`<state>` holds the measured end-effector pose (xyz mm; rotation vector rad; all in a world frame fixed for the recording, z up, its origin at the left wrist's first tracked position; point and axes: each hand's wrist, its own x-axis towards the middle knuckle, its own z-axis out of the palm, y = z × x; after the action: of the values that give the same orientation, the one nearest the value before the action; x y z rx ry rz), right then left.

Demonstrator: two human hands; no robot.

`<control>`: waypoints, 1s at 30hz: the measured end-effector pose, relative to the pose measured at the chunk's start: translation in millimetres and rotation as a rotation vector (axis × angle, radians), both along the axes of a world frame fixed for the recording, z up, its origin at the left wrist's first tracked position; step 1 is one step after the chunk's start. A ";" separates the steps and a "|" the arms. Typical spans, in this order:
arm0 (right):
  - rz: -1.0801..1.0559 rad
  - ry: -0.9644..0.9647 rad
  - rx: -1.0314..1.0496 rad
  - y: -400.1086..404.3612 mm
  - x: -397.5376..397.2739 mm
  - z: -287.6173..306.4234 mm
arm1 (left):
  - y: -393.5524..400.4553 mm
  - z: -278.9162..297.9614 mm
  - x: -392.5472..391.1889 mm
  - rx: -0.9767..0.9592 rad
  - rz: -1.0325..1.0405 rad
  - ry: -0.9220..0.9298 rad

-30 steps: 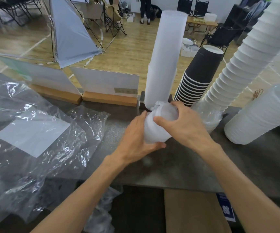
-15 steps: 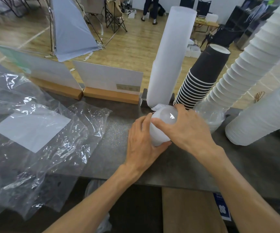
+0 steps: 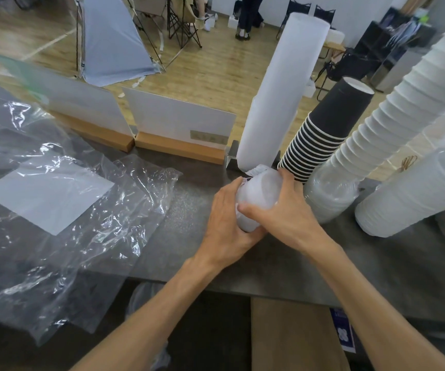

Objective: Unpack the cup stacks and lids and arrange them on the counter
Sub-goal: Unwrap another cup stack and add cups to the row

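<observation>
Loose plastic wrap (image 3: pixel 63 199) covers the counter's (image 3: pixel 376 263) left end. Mid-counter, left hand (image 3: pixel 226 223) and right hand (image 3: pixel 283 212) both clasp a translucent cup stack (image 3: pixel 256 194); jostling could topple the black cup stack (image 3: pixel 323 129) just behind.

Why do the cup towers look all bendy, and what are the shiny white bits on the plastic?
In the head view, the wide lens bends things near the edges, so the white cups lean inward; the plastic wrap glints with glare from room light; both hands, left hand and right hand, look sharp.
</observation>
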<state>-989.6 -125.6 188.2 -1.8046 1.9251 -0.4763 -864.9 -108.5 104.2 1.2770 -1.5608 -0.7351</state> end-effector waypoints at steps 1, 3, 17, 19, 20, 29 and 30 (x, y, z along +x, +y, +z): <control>0.002 -0.036 -0.023 0.9 -0.7 -0.6 | 0.6 1.6 0.9 0.005 -0.006 0.020; -0.014 -0.136 -0.075 1.8 -5.1 -2.2 | 1.9 4.3 2.5 0.013 -0.008 0.080; -0.131 -1.211 0.147 46.0 -33.6 -31.7 | 19.5 19.1 8.0 -0.015 -0.150 0.183; -0.107 -1.250 0.142 48.6 -30.5 -33.4 | 19.9 16.8 8.2 0.044 -0.179 0.262; -0.095 -1.251 0.136 50.0 -29.6 -34.4 | 20.0 15.2 8.5 0.082 -0.183 0.292; -0.009 -1.098 0.094 56.2 -27.8 -36.0 | 24.7 17.8 14.8 0.226 -0.288 0.377; 0.018 -1.067 0.126 54.6 -31.9 -32.9 | 25.3 18.8 14.6 0.221 -0.290 0.381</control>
<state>-1021.6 -71.0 155.3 -1.0873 1.1380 -1.0183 -850.3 -83.2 123.0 0.9967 -1.3871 -1.2859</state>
